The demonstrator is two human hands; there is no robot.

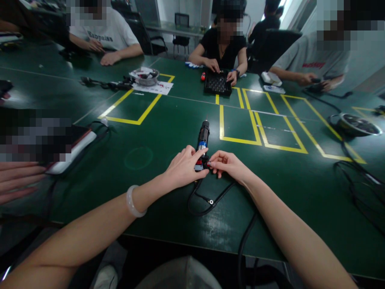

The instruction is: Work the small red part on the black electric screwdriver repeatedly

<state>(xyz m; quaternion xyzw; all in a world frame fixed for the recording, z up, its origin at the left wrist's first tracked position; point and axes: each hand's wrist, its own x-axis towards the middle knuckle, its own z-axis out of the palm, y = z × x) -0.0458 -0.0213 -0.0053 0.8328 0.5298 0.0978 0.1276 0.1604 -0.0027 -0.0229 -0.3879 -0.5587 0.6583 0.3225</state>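
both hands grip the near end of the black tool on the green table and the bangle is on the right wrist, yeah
No: the head view shows the bangle on the left wrist, not the right. The left hand and right hand do grip the near end of the black tool on the green table.

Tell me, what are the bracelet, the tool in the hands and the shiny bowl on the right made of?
The bracelet looks like pale jade or glass: milky, smooth, glossy. The tool, pinched by the left hand and right hand, seems matte black plastic with a blue band; its tip may be metal. The bowl looks like metal: silvery, with bright reflections.
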